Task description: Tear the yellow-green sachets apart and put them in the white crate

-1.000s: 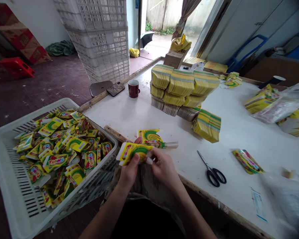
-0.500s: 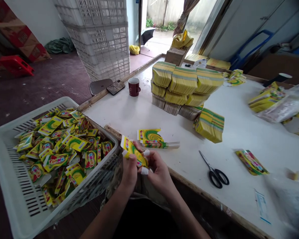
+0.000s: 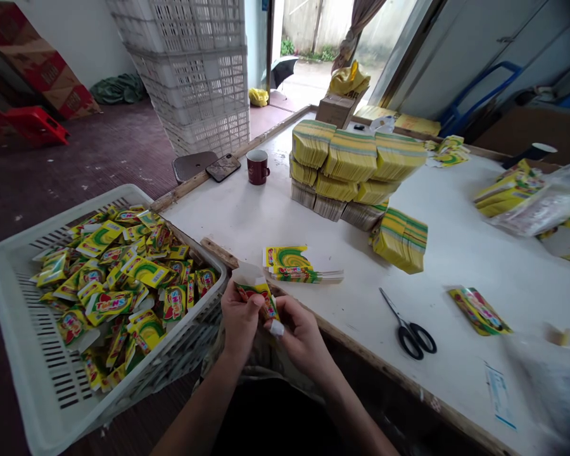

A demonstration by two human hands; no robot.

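Note:
Between my hands is a small yellow, green and red carton [image 3: 262, 294], its white end flaps standing out at the top left. My left hand [image 3: 240, 316] is closed on its left side, thumb across the printed face. My right hand [image 3: 297, 323] grips the lower right end; white tape wraps a fingertip. Just beyond, on the white table [image 3: 228, 218], lie several flat cartons [image 3: 289, 263] in a loose pile. A light plastic basket [image 3: 16, 285] at my left is heaped with yellow-green cartons [image 3: 123, 272].
Stacked bundles of flat cartons [image 3: 351, 155] stand mid-table, one bundle [image 3: 401, 237] in front. Black-handled scissors [image 3: 411, 332] and a colourful packet [image 3: 479, 309] lie to the right. A maroon mug [image 3: 257, 168] and a phone [image 3: 223, 166] are near the left edge. Crates [image 3: 199, 82] tower behind.
The carton has turned in my hands, and its white flaps now show at the top with the red-lettered face toward me. My left hand has shifted slightly left around it.

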